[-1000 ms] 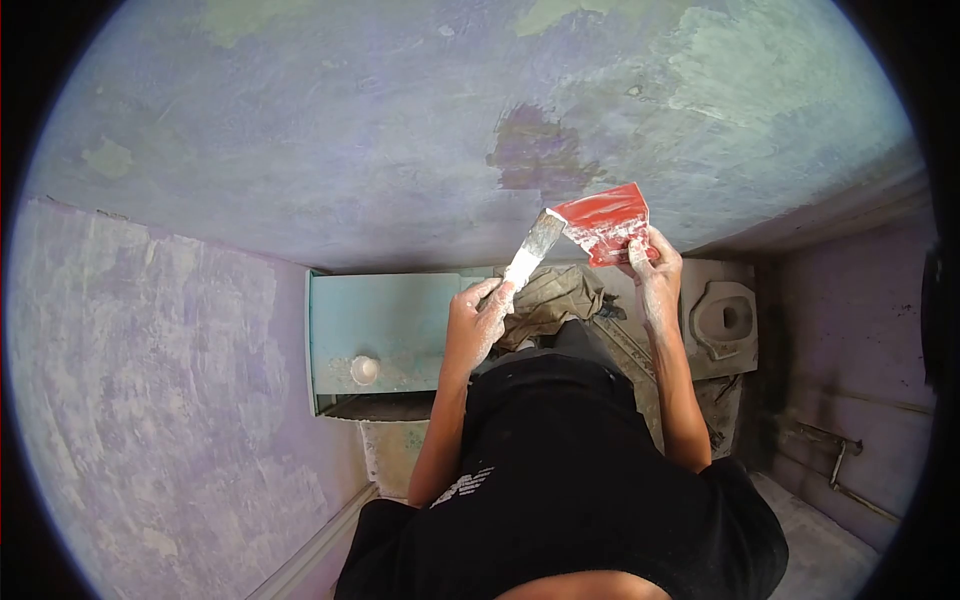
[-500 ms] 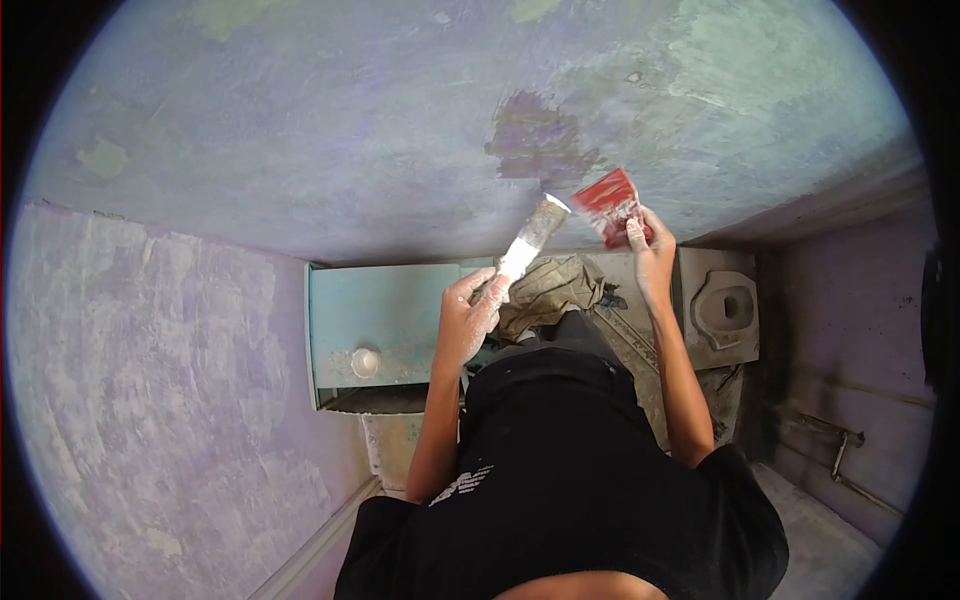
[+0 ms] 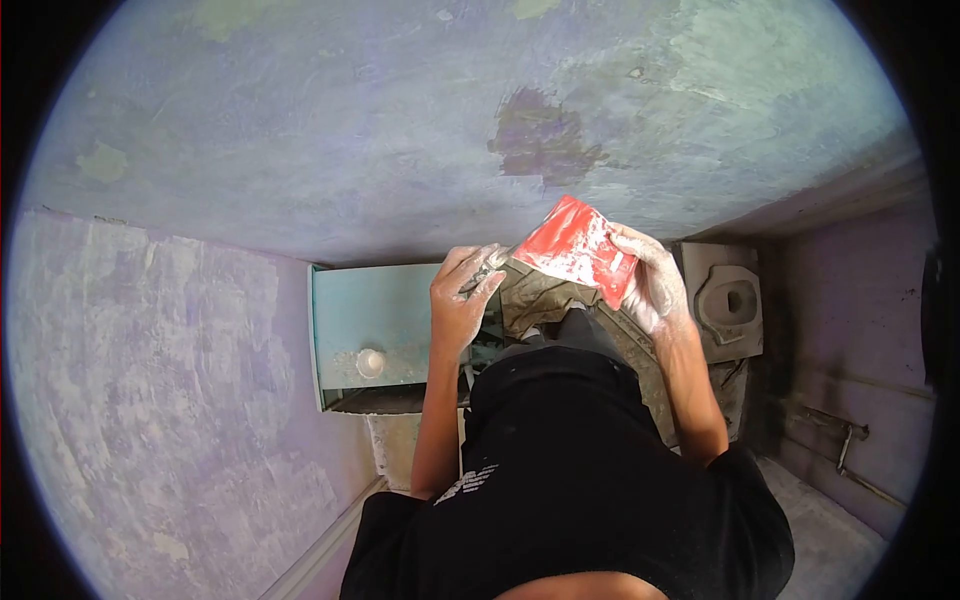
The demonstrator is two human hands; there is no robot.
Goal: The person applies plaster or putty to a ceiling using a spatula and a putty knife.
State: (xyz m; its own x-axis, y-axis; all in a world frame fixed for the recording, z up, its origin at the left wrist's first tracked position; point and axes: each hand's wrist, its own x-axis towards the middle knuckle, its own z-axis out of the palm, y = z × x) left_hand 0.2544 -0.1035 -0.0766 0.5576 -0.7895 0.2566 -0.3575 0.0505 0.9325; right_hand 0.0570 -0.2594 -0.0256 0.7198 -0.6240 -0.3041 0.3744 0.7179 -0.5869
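My right hand (image 3: pixel 655 278), dusted with white, grips a red flat spreader (image 3: pixel 570 245) smeared with white paste. Closed round the handle of a putty knife (image 3: pixel 495 262) is my left hand (image 3: pixel 466 292); the knife's blade is mostly hidden at the spreader's left edge. Both tools are held close together in front of the wall (image 3: pixel 380 140), below a darker purple patch (image 3: pixel 543 135) with ragged edges.
A turquoise cabinet (image 3: pixel 385 310) stands at the left, with a small white cup (image 3: pixel 371 362) on it. Crumpled cloth (image 3: pixel 535 300) lies near my feet. At the right are a squat toilet (image 3: pixel 728 303) and a wall pipe (image 3: pixel 845 450).
The red spreader has come left and down and turned its smeared face toward me. The putty knife has tilted from upright to behind or against the spreader's left edge.
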